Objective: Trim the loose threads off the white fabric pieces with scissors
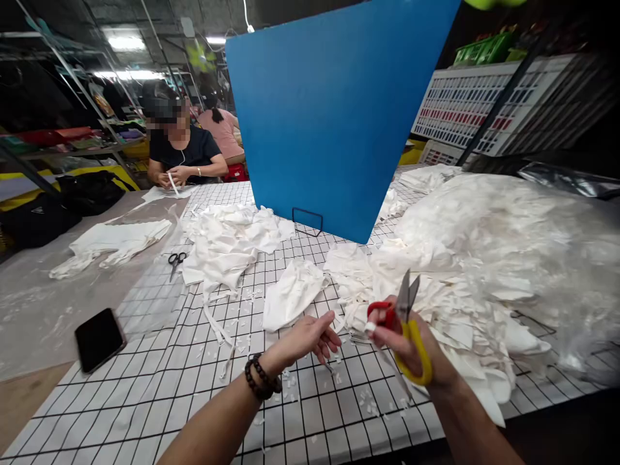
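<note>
My right hand (pixel 411 349) grips a pair of scissors (pixel 407 297) with one red and one yellow handle loop. Their blades point upward, slightly parted. Something small and white (pixel 370 327) shows at the fingertips of that hand; I cannot tell whether it is cloth or a finger wrap. My left hand (pixel 312 339) hovers over the table with its fingers loosely apart and nothing visible in them. Just beyond it lies a folded white cloth piece (pixel 294 296). A heap of white cloth pieces (pixel 465 323) spreads beside and behind my right hand.
Small white scraps (pixel 371 403) litter the checked tablecloth (pixel 194 413). To the left are a phone (pixel 99 340), black scissors (pixel 177 259) and another white cloth pile (pixel 227 239). A large blue board (pixel 329 123) stands ahead. Across the table a person (pixel 186 152) handles a white strip.
</note>
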A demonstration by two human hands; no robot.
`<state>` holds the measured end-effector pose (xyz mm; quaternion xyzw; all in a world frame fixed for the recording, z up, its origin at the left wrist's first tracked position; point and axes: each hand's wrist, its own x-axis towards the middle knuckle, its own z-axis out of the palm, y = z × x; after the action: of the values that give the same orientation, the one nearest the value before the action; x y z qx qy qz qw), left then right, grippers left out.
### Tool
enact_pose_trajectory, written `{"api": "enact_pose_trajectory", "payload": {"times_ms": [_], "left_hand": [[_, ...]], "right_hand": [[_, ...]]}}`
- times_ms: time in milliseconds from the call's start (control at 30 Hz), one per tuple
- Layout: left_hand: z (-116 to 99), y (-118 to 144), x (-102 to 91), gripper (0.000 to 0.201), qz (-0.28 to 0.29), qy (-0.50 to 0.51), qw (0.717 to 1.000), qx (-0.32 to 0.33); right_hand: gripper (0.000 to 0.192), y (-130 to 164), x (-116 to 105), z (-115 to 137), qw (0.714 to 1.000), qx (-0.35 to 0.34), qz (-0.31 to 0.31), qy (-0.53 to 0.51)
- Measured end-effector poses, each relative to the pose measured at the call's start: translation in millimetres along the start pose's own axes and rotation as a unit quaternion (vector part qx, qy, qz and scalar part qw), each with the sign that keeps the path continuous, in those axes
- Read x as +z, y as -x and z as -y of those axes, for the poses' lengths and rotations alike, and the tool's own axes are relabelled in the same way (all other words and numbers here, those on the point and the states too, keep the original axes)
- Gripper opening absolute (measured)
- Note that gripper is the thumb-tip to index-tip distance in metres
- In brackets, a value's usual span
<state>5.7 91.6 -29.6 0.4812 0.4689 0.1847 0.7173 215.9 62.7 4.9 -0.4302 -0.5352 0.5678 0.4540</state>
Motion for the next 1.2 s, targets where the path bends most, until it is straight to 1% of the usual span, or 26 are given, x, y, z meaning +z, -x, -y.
{"api": "enact_pose_trajectory", "payload": {"times_ms": [67,100,167,200,300,433,500,567,600,633,667,700,733,767,800,833,867,933,1000,1067,1133,1200], "left_hand": [[5,-12,9.8,0.069,0.036,0.058,0.997,-0.027],[8,-15,13.0,0.065,0.05,0.086,0.995,-0.031],[11,-20,16.9,0.051,0.059,0.131,0.989,-0.024],[12,-21,18.0,0.046,0.058,0.145,0.988,-0.019],[17,-20,19.6,0.043,0.066,0.14,0.987,-0.031],[31,-11,19.0,0.043,0.034,0.053,0.997,-0.055],[40,-7,18.3,0.044,0.046,-0.009,0.997,-0.061],[46,-5,18.3,0.044,0.07,-0.084,0.991,-0.074],[49,-4,18.7,0.045,0.075,-0.115,0.987,-0.08],[51,-3,19.2,0.045,0.074,-0.136,0.985,-0.082],[52,-2,19.8,0.044,0.065,-0.145,0.984,-0.079],[53,-1,20.5,0.04,0.053,-0.151,0.985,-0.069],[54,1,21.3,0.036,0.04,-0.156,0.985,-0.054],[54,5,22.3,0.032,0.023,-0.16,0.986,-0.039],[55,9,23.7,0.028,0.005,-0.163,0.986,-0.025],[57,14,25.7,0.026,-0.015,-0.169,0.985,-0.01],[60,19,28.5,0.026,-0.035,-0.182,0.983,0.007],[68,28,36.3,0.032,-0.069,-0.234,0.968,0.055],[79,34,45.5,0.043,-0.1,-0.295,0.944,0.113],[90,36,53.3,0.048,-0.13,-0.331,0.923,0.146],[97,33,58.1,0.039,-0.143,-0.342,0.918,0.143],[100,30,59.9,0.028,-0.137,-0.343,0.922,0.12]], "right_hand": [[0.026,18,14,-2,0.997,0.013,0.075,0.021],[0.026,27,22,-4,0.992,0.019,0.117,0.043],[0.028,42,36,-10,0.978,0.03,0.181,0.098],[0.029,47,43,-13,0.971,0.034,0.199,0.125],[0.026,56,57,-27,0.958,0.031,0.22,0.182],[0.024,62,67,-40,0.945,-0.013,0.202,0.255],[0.024,67,66,-41,0.943,-0.013,0.203,0.263],[0.024,72,59,-38,0.946,0.019,0.216,0.239],[0.023,73,52,-37,0.95,0.042,0.211,0.228],[0.021,73,42,-36,0.955,0.065,0.184,0.223],[0.017,71,30,-36,0.96,0.086,0.132,0.23],[0.015,67,16,-38,0.961,0.103,0.061,0.248],[0.015,61,1,-41,0.955,0.112,-0.034,0.273],[0.02,53,-13,-46,0.934,0.115,-0.126,0.314],[0.028,44,-26,-52,0.908,0.105,-0.189,0.36],[0.033,35,-38,-58,0.887,0.08,-0.229,0.392],[0.033,26,-47,-65,0.884,0.066,-0.235,0.398],[0.028,12,-57,-76,0.894,0.045,-0.223,0.386],[0.023,3,-60,-82,0.909,0.035,-0.206,0.361],[0.022,-1,-63,-81,0.918,0.024,-0.207,0.337],[0.024,-3,-69,-74,0.924,0.012,-0.22,0.313],[0.028,-3,-75,-62,0.933,-0.004,-0.225,0.279]]}}
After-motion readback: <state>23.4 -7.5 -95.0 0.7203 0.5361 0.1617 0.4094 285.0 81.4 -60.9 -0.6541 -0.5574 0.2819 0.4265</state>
